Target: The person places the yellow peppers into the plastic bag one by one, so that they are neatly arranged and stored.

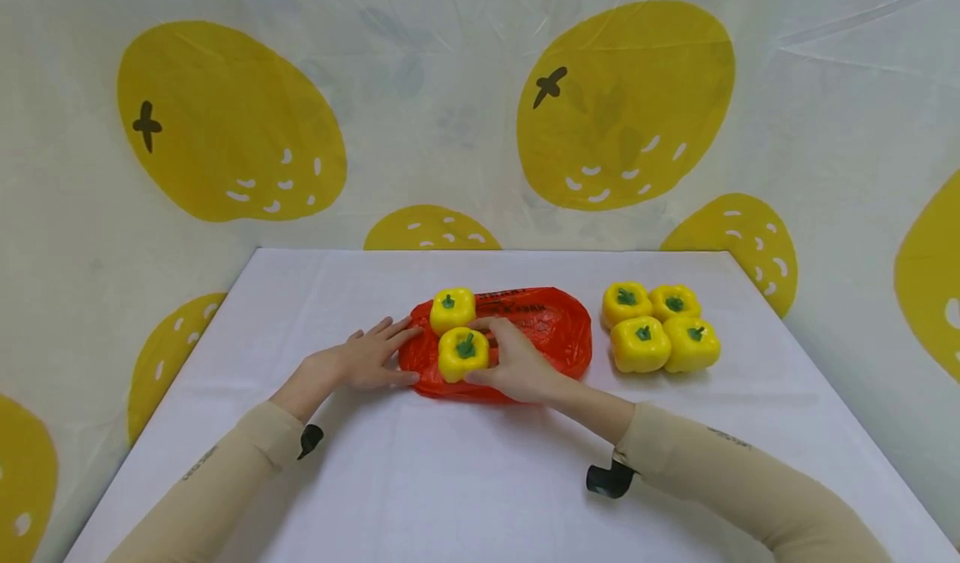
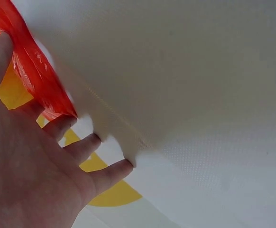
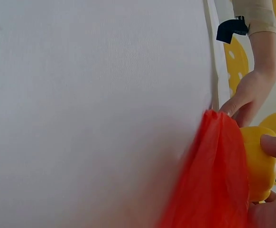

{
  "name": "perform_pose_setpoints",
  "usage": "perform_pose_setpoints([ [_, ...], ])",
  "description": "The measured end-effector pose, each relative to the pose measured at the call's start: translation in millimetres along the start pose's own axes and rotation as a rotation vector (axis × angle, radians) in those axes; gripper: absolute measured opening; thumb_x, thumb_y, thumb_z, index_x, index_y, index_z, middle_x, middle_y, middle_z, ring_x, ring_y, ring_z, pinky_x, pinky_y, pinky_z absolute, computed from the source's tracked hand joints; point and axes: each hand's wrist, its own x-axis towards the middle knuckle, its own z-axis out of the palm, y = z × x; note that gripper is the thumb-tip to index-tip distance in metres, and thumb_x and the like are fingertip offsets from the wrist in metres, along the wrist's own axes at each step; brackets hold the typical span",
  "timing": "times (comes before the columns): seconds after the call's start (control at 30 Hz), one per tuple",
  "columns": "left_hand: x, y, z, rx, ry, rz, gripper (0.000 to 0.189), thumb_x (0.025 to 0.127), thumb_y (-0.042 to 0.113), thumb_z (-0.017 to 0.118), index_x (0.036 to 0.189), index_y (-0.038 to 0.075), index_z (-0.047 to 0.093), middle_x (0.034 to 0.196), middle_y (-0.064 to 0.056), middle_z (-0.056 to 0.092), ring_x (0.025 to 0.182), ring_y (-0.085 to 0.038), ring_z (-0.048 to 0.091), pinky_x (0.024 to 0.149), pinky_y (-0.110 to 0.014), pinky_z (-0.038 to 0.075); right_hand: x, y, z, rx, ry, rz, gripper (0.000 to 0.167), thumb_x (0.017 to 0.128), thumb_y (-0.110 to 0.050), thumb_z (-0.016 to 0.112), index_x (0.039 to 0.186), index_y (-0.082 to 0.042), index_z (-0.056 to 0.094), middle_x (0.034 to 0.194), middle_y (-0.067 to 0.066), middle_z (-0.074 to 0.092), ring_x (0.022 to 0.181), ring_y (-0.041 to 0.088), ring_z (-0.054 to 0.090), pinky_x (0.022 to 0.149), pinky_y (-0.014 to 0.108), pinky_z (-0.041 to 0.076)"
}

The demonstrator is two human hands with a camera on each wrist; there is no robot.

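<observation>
A red plastic bag [image 1: 551, 329] lies spread on the white table, dark lettering along its far side. My right hand [image 1: 521, 367] grips a yellow bell pepper [image 1: 453, 361] with a green stem, over the left part of the bag. In the right wrist view, the thumb lies on that pepper [image 3: 259, 161] beside the red plastic. Just behind it, a second yellow bell pepper [image 1: 444, 314] sits on the bag. My left hand [image 1: 371, 359] has its fingers spread, thumb and fingertips touching the bag's left edge [image 2: 38, 71].
Several more yellow bell peppers [image 1: 663, 329] stand clustered on the table to the right of the bag. Behind the table [image 1: 480, 480] hangs a pale cloth [image 1: 435, 87] printed with large yellow fruit. Each sleeve has a dark wrist camera mount [image 1: 611, 480] below it.
</observation>
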Motion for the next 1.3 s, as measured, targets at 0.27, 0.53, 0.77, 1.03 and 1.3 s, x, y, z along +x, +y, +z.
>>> perform_pose_setpoints([
  [0.27, -0.3, 1.5, -0.4, 0.002, -0.001, 0.000, 0.092, 0.093, 0.063, 0.063, 0.165, 0.022, 0.024, 0.171, -0.010, 0.013, 0.154, -0.043, 0.007, 0.115, -0.073, 0.012, 3.8, -2.6, 10.0, 0.062, 0.031, 0.059, 0.068, 0.086, -0.012, 0.084, 0.143, -0.008, 0.046, 0.139, 0.005, 0.052, 0.124, 0.026, 0.054, 0.103, 0.045, 0.050],
  [0.53, -0.1, 2.1, -1.4, -0.001, 0.001, 0.004, 0.092, 0.093, 0.063, 0.063, 0.165, 0.021, 0.025, 0.171, -0.010, 0.014, 0.154, -0.044, 0.008, 0.115, -0.073, 0.012, 8.0, 3.9, 16.7, 0.063, 0.042, 0.049, 0.067, 0.084, -0.014, 0.086, 0.139, -0.007, 0.049, 0.137, 0.006, 0.054, 0.126, 0.027, 0.052, 0.108, 0.050, 0.045],
  [0.77, 0.6, 2.0, -0.8, -0.001, 0.006, 0.009, 0.092, 0.093, 0.062, 0.063, 0.165, 0.020, 0.025, 0.171, -0.011, 0.015, 0.154, -0.045, 0.010, 0.115, -0.074, 0.013, 9.4, 4.2, 22.2, 0.053, 0.063, 0.039, 0.066, 0.084, -0.014, 0.087, 0.138, -0.007, 0.050, 0.138, 0.006, 0.053, 0.130, 0.027, 0.050, 0.113, 0.053, 0.039],
  [1.03, -0.1, 3.4, -0.9, 0.001, 0.006, 0.010, 0.091, 0.094, 0.061, 0.063, 0.165, 0.019, 0.025, 0.171, -0.012, 0.015, 0.154, -0.045, 0.010, 0.115, -0.074, 0.013, 8.9, 5.7, 26.4, 0.005, 0.089, 0.017, 0.070, 0.084, -0.018, 0.087, 0.140, -0.005, 0.048, 0.137, 0.008, 0.052, 0.128, 0.026, 0.051, 0.111, 0.050, 0.042],
  [1.3, 0.6, 3.2, -0.4, 0.006, 0.009, 0.009, 0.090, 0.094, 0.061, 0.063, 0.165, 0.019, 0.025, 0.171, -0.012, 0.015, 0.154, -0.045, 0.010, 0.115, -0.074, 0.013, 7.6, 5.9, 25.4, 0.001, 0.089, 0.024, 0.069, 0.085, -0.019, 0.087, 0.141, -0.006, 0.048, 0.137, 0.008, 0.052, 0.128, 0.028, 0.051, 0.110, 0.052, 0.043],
])
